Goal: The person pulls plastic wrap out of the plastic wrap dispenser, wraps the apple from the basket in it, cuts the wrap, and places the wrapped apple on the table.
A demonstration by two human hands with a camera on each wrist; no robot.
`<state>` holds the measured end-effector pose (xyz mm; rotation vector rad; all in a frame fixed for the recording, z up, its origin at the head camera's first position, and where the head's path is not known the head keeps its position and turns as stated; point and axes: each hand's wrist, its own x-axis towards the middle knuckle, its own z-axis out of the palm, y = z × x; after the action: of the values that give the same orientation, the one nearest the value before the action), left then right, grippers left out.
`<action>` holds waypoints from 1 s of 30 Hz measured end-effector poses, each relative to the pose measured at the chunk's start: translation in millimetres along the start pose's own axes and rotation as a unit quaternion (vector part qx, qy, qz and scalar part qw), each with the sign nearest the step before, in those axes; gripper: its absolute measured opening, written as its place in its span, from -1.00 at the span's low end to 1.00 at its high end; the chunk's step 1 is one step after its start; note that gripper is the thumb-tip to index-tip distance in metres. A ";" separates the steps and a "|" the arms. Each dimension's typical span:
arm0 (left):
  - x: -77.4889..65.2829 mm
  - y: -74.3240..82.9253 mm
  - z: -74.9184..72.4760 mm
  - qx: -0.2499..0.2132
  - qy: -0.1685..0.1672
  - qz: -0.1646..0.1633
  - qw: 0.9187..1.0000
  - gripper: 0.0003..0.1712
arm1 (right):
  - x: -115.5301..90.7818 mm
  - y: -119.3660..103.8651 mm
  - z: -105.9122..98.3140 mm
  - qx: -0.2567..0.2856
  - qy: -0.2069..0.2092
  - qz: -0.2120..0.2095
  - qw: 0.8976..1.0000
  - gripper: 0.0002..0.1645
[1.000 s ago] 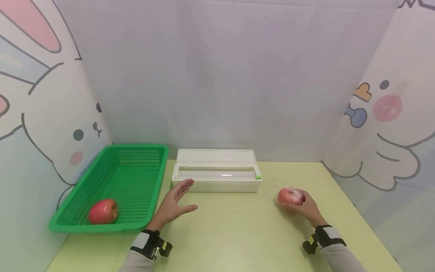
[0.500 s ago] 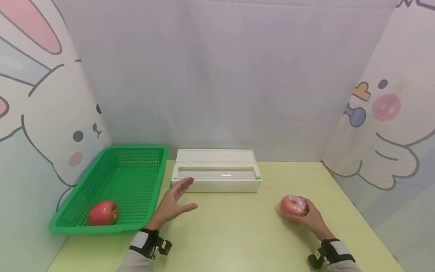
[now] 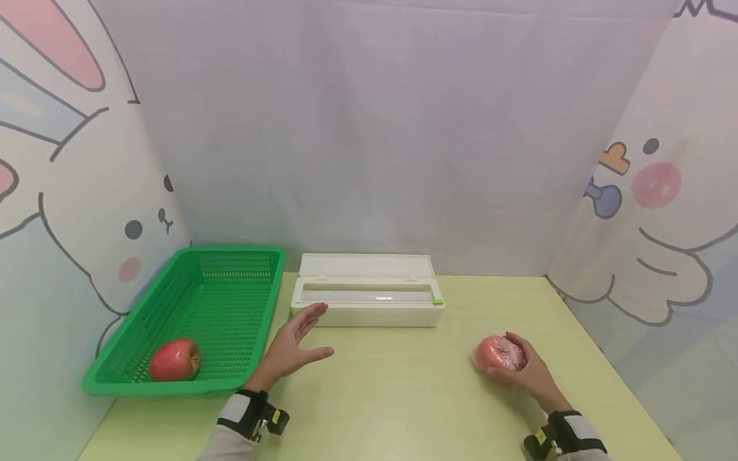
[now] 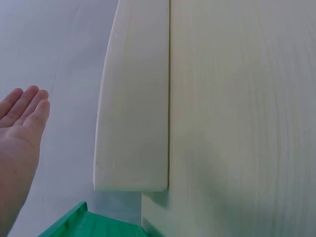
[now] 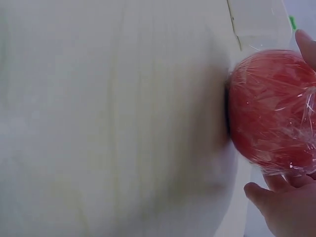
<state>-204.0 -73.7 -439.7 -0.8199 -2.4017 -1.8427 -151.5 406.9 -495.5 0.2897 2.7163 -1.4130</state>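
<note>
My right hand point(image 3: 533, 374) has its thumb and fingers around a red apple point(image 3: 500, 353) covered in clear plastic wrap, low at the right side of the table. The right wrist view shows this wrapped apple point(image 5: 274, 111) close up, with wrinkled film over its skin and a dark contact shadow at its edge. One fingertip stands slightly apart from it there. My left hand point(image 3: 288, 352) hovers with spread fingers and holds nothing. Just beyond it lies a white cling film dispenser point(image 3: 369, 314), its lid raised. Another red apple point(image 3: 175, 360) sits in the green basket point(image 3: 271, 314).
The basket fills the left side of the pale yellow table point(image 3: 392, 397). Behind the dispenser rises a plain curtain point(image 3: 369, 128). Printed cartoon panels point(image 3: 651, 256) border both sides.
My right hand has drawn the wrapped apple slightly toward me and to the right, and its upper fingers look a little more lifted. The left hand has hardly moved.
</note>
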 end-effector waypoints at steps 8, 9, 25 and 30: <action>6.2 -0.6 -4.5 0.027 0.000 0.015 1.000 -0.07 | 3.5 -20.1 -7.4 -0.027 0.014 -0.084 0.996 0.14; 8.2 -0.1 -5.4 0.034 -0.001 0.019 0.999 -0.08 | 5.5 -24.7 -8.0 -0.031 0.017 -0.095 0.995 0.12; 52.0 39.2 -1.0 0.102 -0.044 0.012 0.994 -0.04 | 53.0 -124.4 26.7 -0.119 0.035 -0.261 0.957 0.04; 68.0 46.9 3.7 0.133 -0.073 -0.015 0.988 -0.04 | 61.6 -144.7 44.7 -0.140 0.011 -0.303 0.943 -0.03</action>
<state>-242.7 -35.3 -377.5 -0.9249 -2.6818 -1.4709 -241.6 297.7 -413.7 -0.6001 3.1171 -1.0716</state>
